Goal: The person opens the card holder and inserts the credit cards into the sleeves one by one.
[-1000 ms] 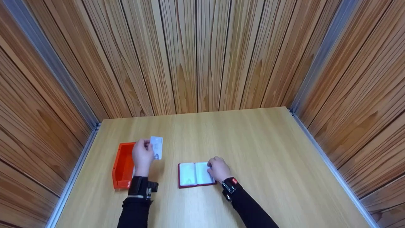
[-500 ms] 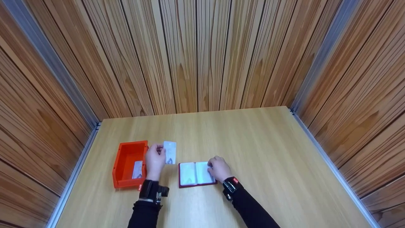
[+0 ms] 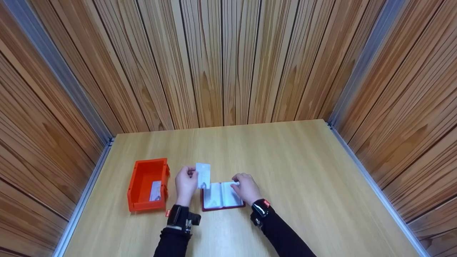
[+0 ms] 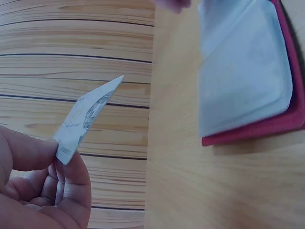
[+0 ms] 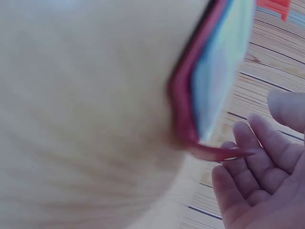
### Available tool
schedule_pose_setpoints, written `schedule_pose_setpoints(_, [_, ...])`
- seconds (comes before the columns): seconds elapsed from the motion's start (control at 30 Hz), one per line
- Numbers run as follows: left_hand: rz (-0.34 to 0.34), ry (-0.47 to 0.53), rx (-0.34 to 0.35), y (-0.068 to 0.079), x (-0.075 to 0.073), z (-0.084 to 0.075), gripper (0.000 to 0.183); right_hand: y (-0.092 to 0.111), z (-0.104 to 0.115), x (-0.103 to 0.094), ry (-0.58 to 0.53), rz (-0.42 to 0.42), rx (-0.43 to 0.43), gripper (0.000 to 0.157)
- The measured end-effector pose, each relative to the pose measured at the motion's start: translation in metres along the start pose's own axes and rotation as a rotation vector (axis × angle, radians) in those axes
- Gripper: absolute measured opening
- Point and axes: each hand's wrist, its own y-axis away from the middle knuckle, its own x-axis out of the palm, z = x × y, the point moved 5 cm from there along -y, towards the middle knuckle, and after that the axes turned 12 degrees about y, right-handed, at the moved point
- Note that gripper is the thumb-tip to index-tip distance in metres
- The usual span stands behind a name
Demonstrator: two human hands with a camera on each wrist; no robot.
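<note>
My left hand (image 3: 186,184) pinches a pale card (image 3: 203,175) between thumb and fingers, raised above the table. In the left wrist view the card (image 4: 81,119) shows grey print and looks bent. A red-covered card holder (image 3: 213,196) lies spread flat, its clear sleeves facing up; the card overlaps its top left corner in the head view. At the holder's right side is my right hand (image 3: 249,187). The right wrist view has its thumb (image 5: 288,109) apart from loosely bent fingers, with the red cover's edge (image 5: 214,152) against them.
An orange bin (image 3: 137,185) stands on the table left of my left hand, with another card (image 3: 155,191) inside. Wood-panelled walls (image 3: 228,71) enclose the back and sides of the wooden table (image 3: 285,153).
My left hand has carried the card rightward from beside the orange bin to the holder's top left corner. The right hand's fingers have lifted slightly at the holder's right side.
</note>
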Motion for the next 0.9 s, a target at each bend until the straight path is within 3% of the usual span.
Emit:
schedule_pose_setpoints(0.37, [0.044,0.077,-0.023,0.019,0.032,0.006,0.012,-0.009,0.009,-0.01,-0.373,0.003,0.117,0.026])
schedule_pose_setpoints(0.57, [0.041,0.11,-0.02,0.026,0.044,0.008,0.011,-0.007,0.012,-0.008,-0.463,0.045,0.163,0.026])
schedule_pose_setpoints(0.9, [0.053,0.122,-0.087,0.032,0.054,0.014,0.01,-0.006,0.018,-0.007,-0.569,0.078,0.208,0.022])
